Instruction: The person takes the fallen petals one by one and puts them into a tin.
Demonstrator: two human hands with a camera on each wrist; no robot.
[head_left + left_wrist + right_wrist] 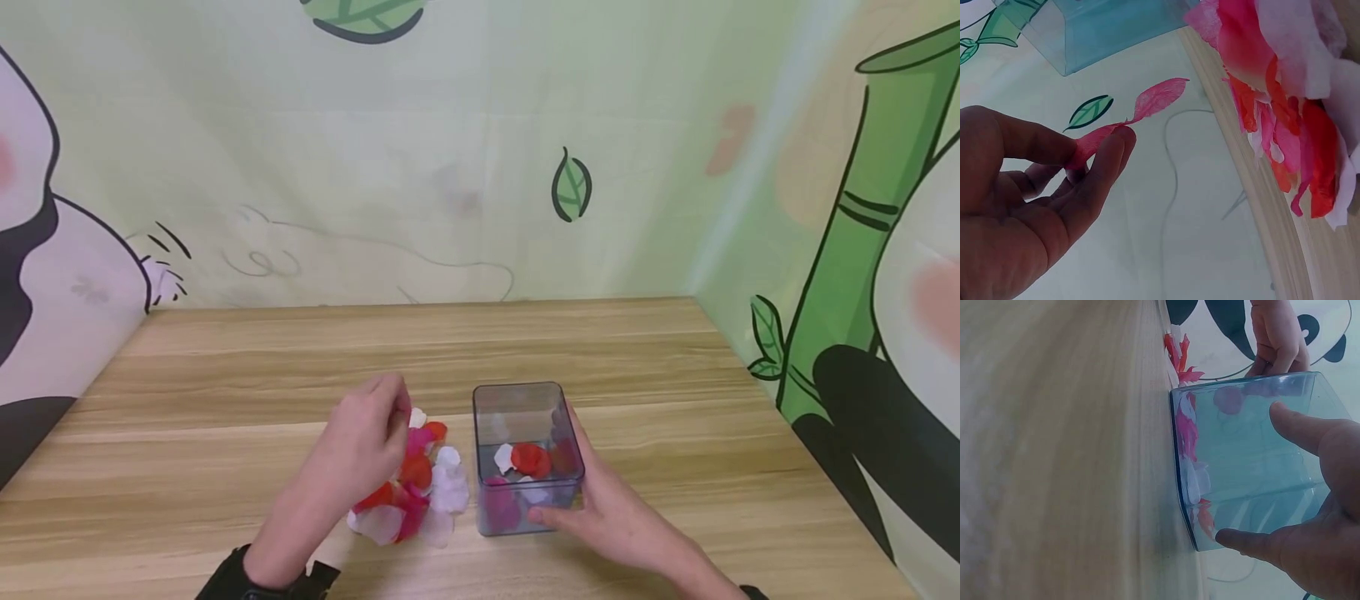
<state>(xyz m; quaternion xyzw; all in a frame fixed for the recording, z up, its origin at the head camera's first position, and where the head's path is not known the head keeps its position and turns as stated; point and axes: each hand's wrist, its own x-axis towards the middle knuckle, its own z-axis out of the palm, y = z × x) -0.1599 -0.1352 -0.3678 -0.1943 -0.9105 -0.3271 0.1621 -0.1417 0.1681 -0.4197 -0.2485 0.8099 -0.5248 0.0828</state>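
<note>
Between thumb and fingers, my left hand (369, 437) pinches a pink petal (1160, 100), seen clearly in the left wrist view. Below that hand lies a loose pile of red, pink and white petals (416, 473) on the table. My right hand (618, 508) holds a clear bluish plastic box (517, 400) from its right side, with the thumb at the front wall and other fingers behind. Inside the box, a red petal (530, 460), a white petal (505, 457) and a few more lie at the bottom.
Both hands work over a wood-grain table (247, 358). Behind it hangs a pale green cloth backdrop (450, 125) printed with leaves, bamboo and pandas. The petal pile sits just left of the box.
</note>
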